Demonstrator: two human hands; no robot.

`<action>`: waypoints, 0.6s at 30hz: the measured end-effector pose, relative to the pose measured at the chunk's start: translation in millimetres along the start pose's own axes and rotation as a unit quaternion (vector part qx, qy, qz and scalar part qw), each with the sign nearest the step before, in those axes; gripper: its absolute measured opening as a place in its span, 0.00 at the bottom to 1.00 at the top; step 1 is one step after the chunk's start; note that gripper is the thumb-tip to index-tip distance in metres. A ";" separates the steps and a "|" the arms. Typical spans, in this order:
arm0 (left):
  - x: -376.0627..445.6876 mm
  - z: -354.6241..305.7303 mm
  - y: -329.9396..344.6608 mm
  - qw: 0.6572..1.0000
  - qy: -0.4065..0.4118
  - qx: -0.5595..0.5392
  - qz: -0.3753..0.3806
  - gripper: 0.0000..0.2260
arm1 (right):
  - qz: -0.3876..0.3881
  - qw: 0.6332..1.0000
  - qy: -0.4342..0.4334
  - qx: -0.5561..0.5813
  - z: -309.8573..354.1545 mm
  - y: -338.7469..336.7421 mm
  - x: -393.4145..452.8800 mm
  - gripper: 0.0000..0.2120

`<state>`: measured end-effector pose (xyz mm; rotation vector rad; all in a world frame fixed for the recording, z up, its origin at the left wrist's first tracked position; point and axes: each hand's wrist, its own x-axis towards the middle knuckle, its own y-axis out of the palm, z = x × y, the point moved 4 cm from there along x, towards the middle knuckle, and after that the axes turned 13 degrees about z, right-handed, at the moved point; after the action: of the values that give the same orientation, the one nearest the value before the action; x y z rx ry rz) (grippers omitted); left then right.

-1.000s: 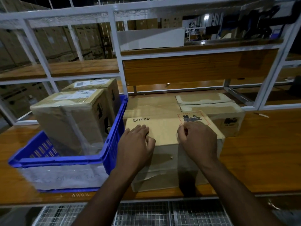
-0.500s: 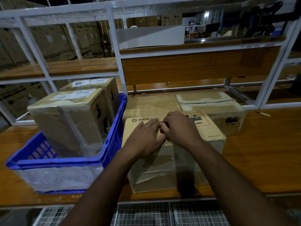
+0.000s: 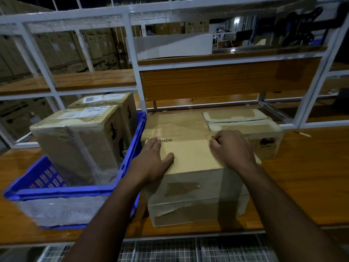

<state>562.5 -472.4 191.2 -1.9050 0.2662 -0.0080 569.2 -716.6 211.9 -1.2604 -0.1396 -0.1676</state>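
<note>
The brown box [image 3: 190, 157] sits in the middle of the frame on the wooden table [image 3: 302, 186], right beside the blue crate [image 3: 56, 191] at the left. My left hand [image 3: 151, 163] lies flat on the box top with fingers straight, pressing it down. My right hand [image 3: 234, 148] has its fingers curled, tips at the red-dotted sticker [image 3: 208, 136]. I cannot tell if they have pinched its edge. I think I am just starting: the sticker is on and the box is shut.
</note>
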 end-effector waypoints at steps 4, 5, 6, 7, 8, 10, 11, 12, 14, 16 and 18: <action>-5.0 9.7 2.0 0.993 -0.057 -0.103 -0.031 0.45 | 0.042 0.996 0.077 -0.010 -8.3 7.8 2.0 0.27; -7.7 11.1 1.4 0.987 -0.062 -0.143 -0.036 0.46 | 0.042 0.995 0.086 -0.007 -8.8 8.1 1.5 0.29; -10.7 11.3 0.4 0.981 -0.064 -0.178 -0.041 0.47 | 0.039 0.995 0.091 -0.003 -8.8 7.7 0.7 0.29; -15.1 9.6 -1.0 0.976 -0.064 -0.204 -0.042 0.46 | 0.034 0.995 0.094 0.001 -8.9 6.5 -0.3 0.30; -19.6 7.7 -1.8 0.972 -0.064 -0.221 -0.042 0.46 | 0.027 0.995 0.094 0.005 -9.2 5.3 -2.2 0.30; -30.2 4.2 -2.5 0.970 -0.047 -0.232 -0.054 0.44 | 0.006 0.996 0.090 0.022 -10.6 2.2 -10.0 0.31; -36.8 2.3 -2.2 0.970 -0.033 -0.231 -0.067 0.41 | -0.006 0.996 0.085 0.039 -11.9 1.2 -15.7 0.31; -42.7 2.3 -1.4 0.969 -0.015 -0.230 -0.088 0.39 | -0.020 0.995 0.079 0.063 -13.4 -0.6 -21.8 0.32; -54.9 3.6 0.1 0.966 0.009 -0.227 -0.126 0.38 | -0.046 0.990 0.068 0.115 -17.7 -5.2 -33.9 0.35; -64.3 5.7 2.9 0.957 0.005 -0.246 -0.155 0.44 | -0.080 0.984 0.069 0.146 -22.8 -10.9 -44.5 0.38; -72.2 3.5 2.6 0.944 0.006 -0.264 -0.198 0.47 | -0.131 0.978 0.078 0.140 -27.4 -16.4 -52.8 0.36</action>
<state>492.1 -456.5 196.5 -2.4664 -0.1292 -0.2397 514.5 -745.0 208.7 -0.9406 -0.1858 -0.4576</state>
